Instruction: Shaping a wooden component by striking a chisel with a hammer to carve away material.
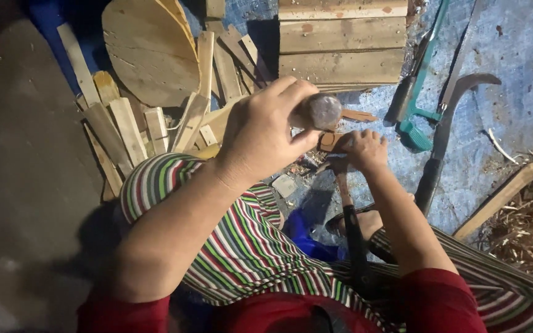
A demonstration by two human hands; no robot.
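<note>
Offcuts (pixel 128 126) of pale rough wood lie fanned at the far left, beside a round board (pixel 149 49). Nearer, a striped knee (pixel 161 182) rises. Above it the left hand (pixel 266 132) is closed around a thick wooden handle (pixel 322 111), whose rounded dark end juts right from the fist. Just right and lower, the right hand (pixel 365 151) curls its fingers on a small brown wood piece (pixel 328 142), which lies between the two hands on the blue tarp (pixel 525 105). Flat planks (pixel 340 43) sit far centre. Farther right lie a teal-handled saw (pixel 417 111) and a curved dark sickle (pixel 448 123), then shavings (pixel 528 228) at the right edge.
</note>
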